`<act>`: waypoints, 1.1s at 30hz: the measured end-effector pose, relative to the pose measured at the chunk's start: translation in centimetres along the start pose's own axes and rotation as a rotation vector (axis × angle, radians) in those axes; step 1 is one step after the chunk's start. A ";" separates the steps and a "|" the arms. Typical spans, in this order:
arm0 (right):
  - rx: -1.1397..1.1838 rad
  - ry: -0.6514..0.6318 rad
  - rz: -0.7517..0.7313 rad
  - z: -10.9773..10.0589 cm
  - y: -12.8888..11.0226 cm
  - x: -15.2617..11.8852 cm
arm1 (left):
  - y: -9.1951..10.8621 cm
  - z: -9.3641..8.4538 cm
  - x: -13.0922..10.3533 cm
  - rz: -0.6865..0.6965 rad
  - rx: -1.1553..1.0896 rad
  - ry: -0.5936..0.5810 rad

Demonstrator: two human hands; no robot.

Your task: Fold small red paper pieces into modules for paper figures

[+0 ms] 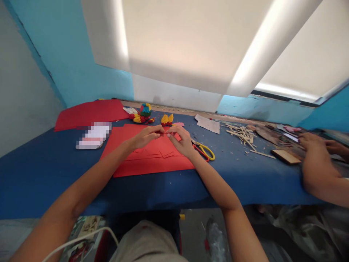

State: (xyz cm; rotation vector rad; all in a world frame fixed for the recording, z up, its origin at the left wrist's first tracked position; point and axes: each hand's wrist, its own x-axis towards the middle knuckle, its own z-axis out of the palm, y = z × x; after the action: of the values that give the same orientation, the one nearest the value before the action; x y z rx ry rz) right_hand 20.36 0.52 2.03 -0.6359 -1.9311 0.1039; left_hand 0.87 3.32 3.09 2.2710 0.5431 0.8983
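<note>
My left hand [147, 135] and my right hand [182, 140] meet above a red paper sheet [141, 165] on the blue table [40, 171]. Together their fingertips pinch a small red paper piece [165, 133] held between them. Several cut red paper strips [160, 152] lie on the sheet under my hands. Yellow and red handled scissors [205, 150] rest just right of my right hand.
A second red sheet [88, 112] lies at the back left. A colourful folded-paper ball [145, 109] and small yellow-red paper pieces [167, 119] sit behind my hands. Wooden sticks [241, 133] and a wood block [285, 156] lie to the right, near another person's hands [313, 142].
</note>
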 end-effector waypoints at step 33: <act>-0.047 -0.082 -0.173 0.0 0.2 -0.2 | 0.2 -0.2 0.0 0.049 -0.048 0.041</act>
State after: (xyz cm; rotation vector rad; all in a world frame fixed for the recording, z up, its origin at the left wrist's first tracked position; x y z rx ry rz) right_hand 20.48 0.61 1.83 -0.5000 -2.0648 -0.0245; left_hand 0.77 3.29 3.34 2.2361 0.4802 0.9737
